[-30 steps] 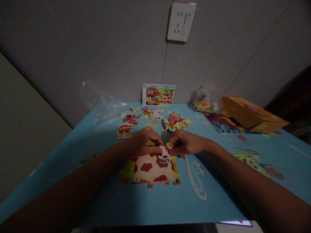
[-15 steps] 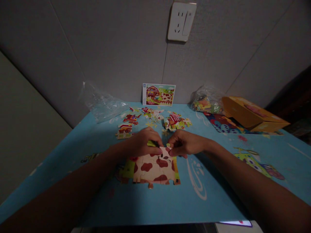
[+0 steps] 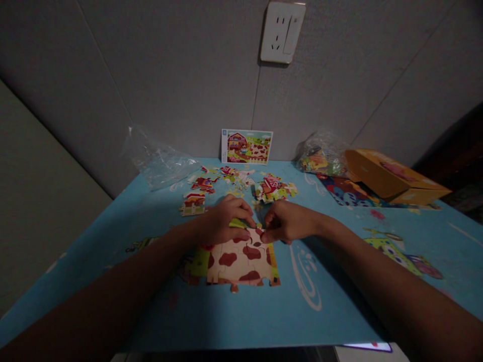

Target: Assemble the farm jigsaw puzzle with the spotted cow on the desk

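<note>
A partly joined jigsaw puzzle (image 3: 237, 261) with a brown-spotted cow pattern lies on the blue table mat in front of me. My left hand (image 3: 229, 221) rests over its upper left part, thumb and fingers bent onto the pieces and holding it. At the upper right edge my right hand (image 3: 287, 222) pinches a cow-patterned puzzle piece (image 3: 256, 240), which sits against the joined pieces. Its fingertips partly hide that piece. Farther back lie loose puzzle pieces (image 3: 272, 188), several of them in a heap, and more pieces (image 3: 194, 204) left of centre.
A picture card (image 3: 247, 147) of a farm leans on the wall. A clear plastic bag (image 3: 162, 168) lies at the back left; another bag with pieces (image 3: 320, 158) stands at the back right beside a yellow box (image 3: 396, 176). The blue mat (image 3: 339, 311) covers the table.
The pinched piece has shifted and turned slightly at the puzzle's upper edge. My left thumb and fingers have moved a little apart from it; my right hand has moved only slightly.
</note>
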The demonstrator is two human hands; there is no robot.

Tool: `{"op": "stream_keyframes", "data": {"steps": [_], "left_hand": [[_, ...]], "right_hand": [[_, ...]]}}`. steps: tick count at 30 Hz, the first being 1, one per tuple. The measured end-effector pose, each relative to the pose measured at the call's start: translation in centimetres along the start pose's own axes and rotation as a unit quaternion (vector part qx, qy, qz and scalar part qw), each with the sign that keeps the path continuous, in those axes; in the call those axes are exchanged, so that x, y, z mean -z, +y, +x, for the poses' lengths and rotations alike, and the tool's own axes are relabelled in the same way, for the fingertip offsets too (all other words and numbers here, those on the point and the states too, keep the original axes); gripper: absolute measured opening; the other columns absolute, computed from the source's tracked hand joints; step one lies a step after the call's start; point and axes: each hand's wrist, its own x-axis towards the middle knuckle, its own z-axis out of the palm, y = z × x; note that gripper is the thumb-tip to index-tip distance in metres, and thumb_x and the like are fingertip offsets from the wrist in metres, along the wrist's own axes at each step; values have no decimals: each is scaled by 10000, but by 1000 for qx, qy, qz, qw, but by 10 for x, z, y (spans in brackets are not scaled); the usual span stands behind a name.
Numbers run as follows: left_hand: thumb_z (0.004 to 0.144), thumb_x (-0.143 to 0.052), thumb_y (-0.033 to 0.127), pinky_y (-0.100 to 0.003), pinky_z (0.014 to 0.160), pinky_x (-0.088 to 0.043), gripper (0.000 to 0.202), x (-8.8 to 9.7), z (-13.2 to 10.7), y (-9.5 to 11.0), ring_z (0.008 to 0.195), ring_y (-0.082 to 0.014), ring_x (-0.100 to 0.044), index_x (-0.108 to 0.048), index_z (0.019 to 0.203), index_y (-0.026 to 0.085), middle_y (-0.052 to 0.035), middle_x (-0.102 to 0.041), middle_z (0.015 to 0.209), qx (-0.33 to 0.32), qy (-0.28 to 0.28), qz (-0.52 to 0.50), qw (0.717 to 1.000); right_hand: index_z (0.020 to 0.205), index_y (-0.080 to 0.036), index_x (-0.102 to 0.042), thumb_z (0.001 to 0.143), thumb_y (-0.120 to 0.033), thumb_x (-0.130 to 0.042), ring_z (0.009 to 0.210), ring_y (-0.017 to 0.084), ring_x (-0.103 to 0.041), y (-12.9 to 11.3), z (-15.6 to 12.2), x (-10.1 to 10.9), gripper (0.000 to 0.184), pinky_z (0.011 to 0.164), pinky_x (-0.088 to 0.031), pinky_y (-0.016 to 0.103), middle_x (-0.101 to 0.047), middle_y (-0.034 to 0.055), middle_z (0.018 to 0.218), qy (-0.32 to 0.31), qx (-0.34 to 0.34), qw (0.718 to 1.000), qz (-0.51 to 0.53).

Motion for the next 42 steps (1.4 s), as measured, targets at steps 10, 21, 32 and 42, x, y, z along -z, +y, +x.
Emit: {"op": "stream_keyframes", "data": {"steps": [10, 21, 32, 42], "left_hand": [[775, -736, 188, -353, 975, -360, 21, 1, -1, 2, 1046, -203, -549, -725, 786, 201, -55, -641, 1031, -15, 11, -22, 1000], [751, -750, 209, -366, 991, -365, 22, -1, 0, 1, 1032, -207, -568, -731, 740, 211, -49, -658, 1021, 1, 8, -13, 1000], [755, -734, 181, -380, 981, -376, 27, 5, -1, 12, 1063, -222, -565, -726, 733, 192, -70, -649, 1039, -7, -1, -5, 1000], [724, -763, 143, -386, 1007, -368, 64, 11, -4, 22, 1152, -250, -519, -739, 709, 201, -76, -617, 1082, -25, -30, 2, 999]], "right_hand": [[520, -165, -575, 731, -495, -700, 367, 91, -473, 1, -2, 1, 411, 420, -330, 213, -554, -22, 405, 2, -35, 999, -9], [510, -172, -557, 738, -483, -689, 372, 87, -465, -1, -2, 2, 407, 431, -313, 214, -542, -30, 396, -4, -36, 999, -16], [509, -169, -561, 748, -459, -690, 372, 85, -464, -2, -1, 1, 397, 430, -324, 213, -542, -31, 396, -4, -31, 999, -13], [529, -165, -579, 750, -468, -687, 373, 87, -473, 0, -2, 2, 390, 429, -331, 211, -543, -30, 400, -8, -23, 1000, -7]]}}
